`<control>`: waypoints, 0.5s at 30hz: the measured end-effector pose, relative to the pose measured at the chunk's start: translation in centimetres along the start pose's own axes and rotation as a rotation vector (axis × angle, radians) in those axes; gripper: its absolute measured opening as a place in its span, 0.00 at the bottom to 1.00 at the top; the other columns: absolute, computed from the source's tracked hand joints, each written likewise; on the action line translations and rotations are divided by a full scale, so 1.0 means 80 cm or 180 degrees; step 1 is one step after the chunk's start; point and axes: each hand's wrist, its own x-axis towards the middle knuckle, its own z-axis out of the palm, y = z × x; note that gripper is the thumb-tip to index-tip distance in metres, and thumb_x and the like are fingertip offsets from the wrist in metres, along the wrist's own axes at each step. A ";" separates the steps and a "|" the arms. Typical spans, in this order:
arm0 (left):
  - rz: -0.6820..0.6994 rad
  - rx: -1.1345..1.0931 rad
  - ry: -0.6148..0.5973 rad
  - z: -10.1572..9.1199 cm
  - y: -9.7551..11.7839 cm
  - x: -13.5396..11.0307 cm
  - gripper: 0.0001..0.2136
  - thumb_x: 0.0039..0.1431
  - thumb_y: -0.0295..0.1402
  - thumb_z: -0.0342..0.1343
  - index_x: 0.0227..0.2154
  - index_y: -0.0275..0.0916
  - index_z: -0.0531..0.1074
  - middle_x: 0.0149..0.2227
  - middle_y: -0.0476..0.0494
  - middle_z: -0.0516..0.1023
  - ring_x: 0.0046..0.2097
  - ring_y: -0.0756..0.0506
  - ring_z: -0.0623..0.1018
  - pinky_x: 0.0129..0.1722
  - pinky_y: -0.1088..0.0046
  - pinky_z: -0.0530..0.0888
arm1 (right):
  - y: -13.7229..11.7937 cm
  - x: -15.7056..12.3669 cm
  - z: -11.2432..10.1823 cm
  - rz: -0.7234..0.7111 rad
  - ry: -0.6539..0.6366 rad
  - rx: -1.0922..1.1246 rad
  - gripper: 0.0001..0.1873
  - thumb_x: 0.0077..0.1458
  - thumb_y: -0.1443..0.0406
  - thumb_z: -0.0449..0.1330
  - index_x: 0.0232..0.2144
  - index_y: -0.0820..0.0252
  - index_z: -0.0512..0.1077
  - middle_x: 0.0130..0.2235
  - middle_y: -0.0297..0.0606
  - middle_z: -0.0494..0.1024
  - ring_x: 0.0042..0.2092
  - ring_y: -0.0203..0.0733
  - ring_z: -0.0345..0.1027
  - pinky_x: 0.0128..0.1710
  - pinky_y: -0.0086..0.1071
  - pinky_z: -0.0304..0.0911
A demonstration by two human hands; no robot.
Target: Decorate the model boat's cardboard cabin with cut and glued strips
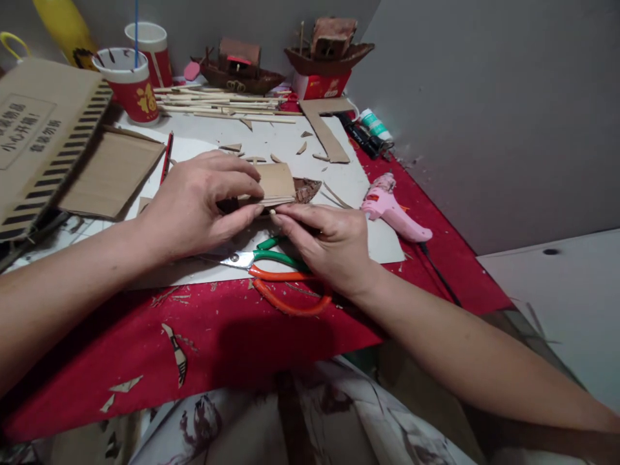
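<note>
My left hand is closed on the left side of a small model boat, fingers on the edge of its cardboard roof and thumb at the near side. The boat's brown pointed hull shows to the right of the roof; the rest is mostly covered by my hands. Against the boat's near side, my right hand pinches a short wooden stick, of which only the pale tip shows. Just below the hands lie scissors with green and orange handles, partly under my right hand.
A pink glue gun lies at the right, its cord trailing off the red cloth. Behind are wooden sticks, paper cups and two brown model boats. Cardboard sheets stand at left; scraps are scattered around.
</note>
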 end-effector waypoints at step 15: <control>0.0193 0.0217 0.0129 0.004 -0.003 -0.001 0.08 0.57 0.35 0.55 0.34 0.43 0.79 0.41 0.43 0.82 0.44 0.40 0.80 0.43 0.61 0.76 | -0.014 0.002 0.004 0.0502 0.0116 0.0198 0.06 0.57 0.68 0.62 0.31 0.58 0.80 0.32 0.32 0.84 0.33 0.39 0.79 0.36 0.30 0.75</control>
